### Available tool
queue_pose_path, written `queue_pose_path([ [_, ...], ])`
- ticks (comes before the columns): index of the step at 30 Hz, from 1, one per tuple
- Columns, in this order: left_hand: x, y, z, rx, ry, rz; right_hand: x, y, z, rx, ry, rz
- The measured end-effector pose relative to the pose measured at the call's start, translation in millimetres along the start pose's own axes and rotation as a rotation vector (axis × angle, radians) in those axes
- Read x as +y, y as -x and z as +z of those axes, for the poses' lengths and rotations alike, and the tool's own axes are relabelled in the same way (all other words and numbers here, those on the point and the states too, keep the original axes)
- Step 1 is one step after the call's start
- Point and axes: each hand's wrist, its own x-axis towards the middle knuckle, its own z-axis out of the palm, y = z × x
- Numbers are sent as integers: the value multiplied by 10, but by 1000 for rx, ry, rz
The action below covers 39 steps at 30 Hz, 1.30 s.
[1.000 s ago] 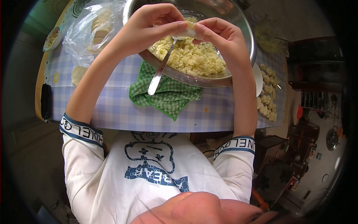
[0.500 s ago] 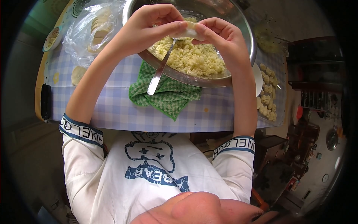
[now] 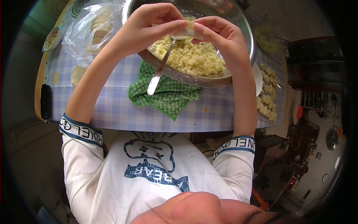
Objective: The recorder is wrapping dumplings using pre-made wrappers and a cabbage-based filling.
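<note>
1 soft-looking dough piece (image 3: 192, 31) over the metal bowl (image 3: 212, 81), pinched by left hand (image 3: 156, 25) and right hand (image 3: 226, 36), thumbs and fingers nearly closed. Probably super light, easy to tear, so I'd hold just the edges gently.

the bowl (image 3: 194, 81) was shiny, smooth metal, and the spoon (image 3: 158, 76) in it gleamed like polished steel. its filling (image 3: 197, 59) looked coarse and crumbly, while the dough wrapper (image 3: 191, 32) was smooth and matt. the bag (image 3: 74, 44) was thin, glossy, crinkled clear plastic; the towel (image 3: 171, 99), nubby woven cloth; the table cover (image 3: 119, 110), smooth; the shirt (image 3: 84, 164), matt fabric
</note>
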Motion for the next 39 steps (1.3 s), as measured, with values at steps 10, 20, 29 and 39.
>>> queue_pose_path([
  [10, -6, 0, -6, 2, 6, 1, 25, 7, -34, -24, 81, -13],
  [20, -5, -3, -2, -19, 5, -8, 1, 14, -15, 3, 70, 3],
  [29, 2, -3, -6, -36, -24, 7, 0, 13, -6, -22, 72, 21],
  [39, -2, -4, 7, -12, -1, 1, 10, 15, -17, -38, 76, 12],
])
